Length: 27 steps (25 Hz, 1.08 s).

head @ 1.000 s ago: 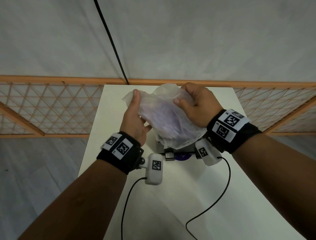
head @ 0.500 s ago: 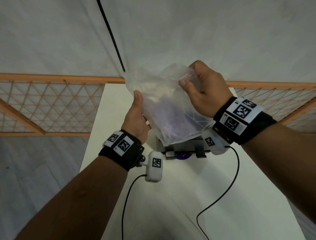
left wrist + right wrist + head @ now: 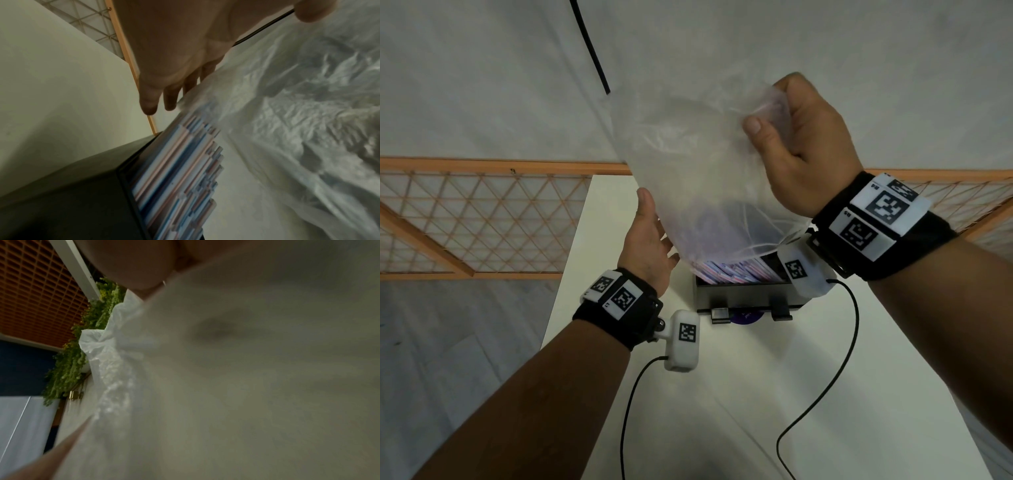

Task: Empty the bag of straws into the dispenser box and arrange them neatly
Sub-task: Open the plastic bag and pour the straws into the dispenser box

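Since the earlier frames the bag (image 3: 698, 178) has risen toward the frame's top, and straws (image 3: 736, 272) now spill into the black dispenser box (image 3: 743, 294) at centre. The right hand (image 3: 804, 144) pinches its upper corner; the left hand (image 3: 650, 240), fingers straight, steadies its side. Emptying looks nearly done; arranging remains.

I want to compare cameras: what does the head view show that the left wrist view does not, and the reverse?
Only the head view shows the right hand gripping the bag's top and the dispenser box's front. Only the left wrist view shows the left hand's straight fingers. Both show the plastic bag and straws in the box.
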Each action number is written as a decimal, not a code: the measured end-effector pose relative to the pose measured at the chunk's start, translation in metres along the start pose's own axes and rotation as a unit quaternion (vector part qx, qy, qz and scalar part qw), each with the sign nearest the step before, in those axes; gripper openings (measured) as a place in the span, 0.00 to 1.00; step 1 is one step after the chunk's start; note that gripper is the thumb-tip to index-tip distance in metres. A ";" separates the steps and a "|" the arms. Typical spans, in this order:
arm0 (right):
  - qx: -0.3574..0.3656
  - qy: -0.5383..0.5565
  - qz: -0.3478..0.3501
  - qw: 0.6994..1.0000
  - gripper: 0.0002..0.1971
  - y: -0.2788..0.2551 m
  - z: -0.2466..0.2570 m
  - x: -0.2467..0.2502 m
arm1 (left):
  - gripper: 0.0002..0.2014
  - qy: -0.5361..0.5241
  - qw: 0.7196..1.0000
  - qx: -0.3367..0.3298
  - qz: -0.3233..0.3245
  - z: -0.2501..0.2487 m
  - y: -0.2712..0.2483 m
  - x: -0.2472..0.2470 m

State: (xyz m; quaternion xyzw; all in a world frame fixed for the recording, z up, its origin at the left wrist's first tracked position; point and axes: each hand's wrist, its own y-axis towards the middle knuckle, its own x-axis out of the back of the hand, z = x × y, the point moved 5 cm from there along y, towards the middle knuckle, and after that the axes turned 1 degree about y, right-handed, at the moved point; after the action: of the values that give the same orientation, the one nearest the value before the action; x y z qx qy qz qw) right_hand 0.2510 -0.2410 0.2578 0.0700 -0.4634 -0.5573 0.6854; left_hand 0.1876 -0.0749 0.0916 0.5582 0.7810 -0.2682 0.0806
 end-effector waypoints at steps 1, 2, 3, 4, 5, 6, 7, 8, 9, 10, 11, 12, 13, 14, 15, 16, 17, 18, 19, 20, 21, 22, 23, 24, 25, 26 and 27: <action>0.009 0.007 -0.018 1.000 0.11 0.003 0.005 0.005 | 0.36 0.012 1.000 -0.007 -0.007 -0.004 -0.001 0.001; 0.015 0.009 -0.028 0.999 0.10 0.005 0.007 0.009 | 0.37 0.023 0.999 -0.017 -0.019 -0.007 -0.001 0.003; 0.022 0.006 -0.035 0.999 0.10 0.007 0.010 0.014 | 0.37 0.035 0.998 -0.036 -0.037 -0.012 -0.004 0.003; 0.026 0.005 -0.040 0.999 0.10 0.008 0.012 0.016 | 0.37 0.049 0.994 -0.065 -0.066 -0.019 -0.007 0.005; 0.030 0.007 -0.045 0.998 0.11 0.008 0.012 0.018 | 0.37 0.071 0.987 -0.103 -0.097 -0.028 -0.011 0.008; 0.033 0.009 -0.049 0.998 0.12 0.007 0.013 0.019 | 0.36 0.095 0.978 -0.143 -0.122 -0.038 -0.017 0.010; 0.036 0.011 -0.050 0.998 0.12 0.005 0.013 0.018 | 0.35 0.120 0.966 -0.179 -0.140 -0.048 -0.024 0.010; 0.038 0.012 -0.049 0.998 0.13 0.003 0.013 0.017 | 0.33 0.148 0.954 -0.213 -0.149 -0.056 -0.032 0.008; 0.040 0.015 -0.050 0.998 0.13 0.001 0.014 0.017 | 0.33 0.177 0.941 -0.249 -0.149 -0.064 -0.040 0.005; 0.042 0.022 -0.054 0.997 0.13 0.000 0.015 0.017 | 0.34 0.205 0.925 -0.288 -0.139 -0.072 -0.050 0.000; 0.046 0.031 -0.060 0.997 0.14 -0.001 0.018 0.018 | 0.36 0.226 0.912 -0.323 -0.116 -0.078 -0.057 -0.007; 0.053 0.040 -0.066 0.996 0.14 -0.002 0.022 0.018 | 0.37 0.233 0.904 -0.348 -0.086 -0.083 -0.062 -0.014; 0.063 0.051 -0.070 0.994 0.15 -0.003 0.028 0.017 | 0.38 0.229 0.902 -0.362 -0.052 -0.087 -0.067 -0.022; 0.072 0.064 -0.073 0.993 0.15 -0.004 0.034 0.016 | 0.38 0.231 0.903 -0.361 -0.023 -0.090 -0.072 -0.029; 0.079 0.080 -0.073 0.991 0.15 -0.005 0.041 0.016 | 0.38 0.244 0.906 -0.345 -0.001 -0.092 -0.075 -0.033; 0.084 0.099 -0.072 0.989 0.15 -0.005 0.047 0.015 | 0.36 0.277 0.909 -0.312 0.024 -0.092 -0.075 -0.037; 0.089 0.118 -0.068 0.987 0.15 -0.006 0.053 0.014 | 0.31 0.327 0.906 -0.261 0.058 -0.089 -0.074 -0.043; 0.093 0.134 -0.065 0.984 0.15 -0.008 0.059 0.013 | 0.26 0.372 0.899 -0.213 0.089 -0.083 -0.076 -0.049; 0.098 0.149 -0.062 0.982 0.14 -0.010 0.063 0.013 | 0.22 0.400 0.887 -0.205 0.101 -0.081 -0.079 -0.054; 0.096 0.168 -0.056 0.980 0.13 -0.013 0.065 0.011 | 0.20 0.416 0.872 -0.243 0.088 -0.083 -0.083 -0.058; 0.088 0.181 -0.048 0.978 0.12 -0.017 0.066 0.009 | 0.20 0.413 0.857 -0.303 0.054 -0.089 -0.084 -0.058; 0.073 0.187 -0.040 0.979 0.12 -0.019 0.064 0.007 | 0.21 0.390 0.847 -0.361 0.014 -0.096 -0.084 -0.055; 0.060 0.190 -0.033 0.979 0.10 -0.022 0.062 0.005 | 0.20 0.365 0.843 -0.394 -0.022 -0.099 -0.084 -0.051; 0.051 0.187 -0.027 0.981 0.08 -0.025 0.061 0.003 | 0.17 0.350 0.848 -0.393 -0.060 -0.101 -0.084 -0.044; 0.052 0.174 -0.027 0.983 0.15 -0.028 0.060 0.005 | 0.16 0.341 0.859 -0.370 -0.098 -0.101 -0.082 -0.037; 0.072 0.149 -0.013 0.986 0.26 -0.030 0.060 0.006 | 0.13 0.331 0.871 -0.344 -0.116 -0.097 -0.079 -0.030; 0.108 0.116 0.016 0.987 0.34 -0.034 0.058 0.006 | 0.10 0.324 0.881 -0.327 -0.112 -0.095 -0.078 -0.028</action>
State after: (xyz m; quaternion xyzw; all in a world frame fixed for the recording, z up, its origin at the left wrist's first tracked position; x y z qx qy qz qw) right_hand 0.1857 -0.2340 0.2724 0.2006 -0.4391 -0.4813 0.7316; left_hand 0.1432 -0.0678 0.2088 0.4645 0.8642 0.1909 -0.0298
